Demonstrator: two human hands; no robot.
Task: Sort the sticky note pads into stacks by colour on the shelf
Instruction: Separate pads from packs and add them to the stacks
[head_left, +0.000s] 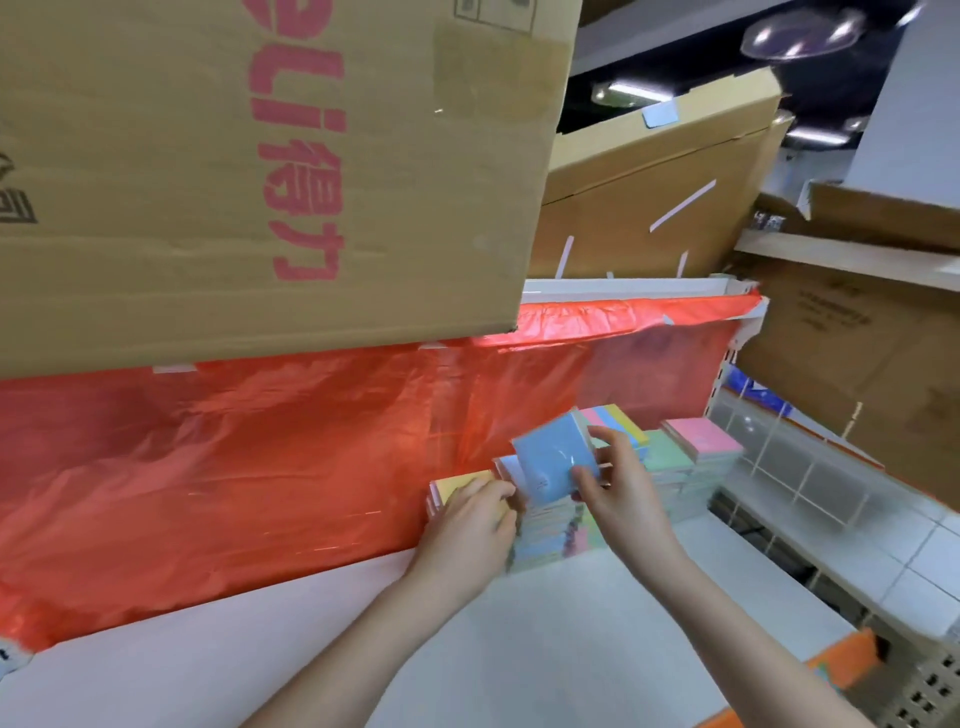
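My right hand (621, 491) pinches a blue sticky note pad (553, 465), tilted, above a mixed pile of pads (550, 535) on the white shelf (519, 649). My left hand (470, 522) rests on a yellow pad (457, 486) topping a stack at the pile's left, fingers curled over it. To the right stand a stack topped with a pink, blue and yellow striped pad (618, 423), a green-topped stack (665, 457) and a pink-topped stack (704, 439).
A red plastic sheet (260, 467) covers the back of the shelf. A large cardboard box (234, 182) overhangs from the shelf above; more boxes (649, 208) stand behind it. A wire divider (789, 467) and tiled floor lie to the right.
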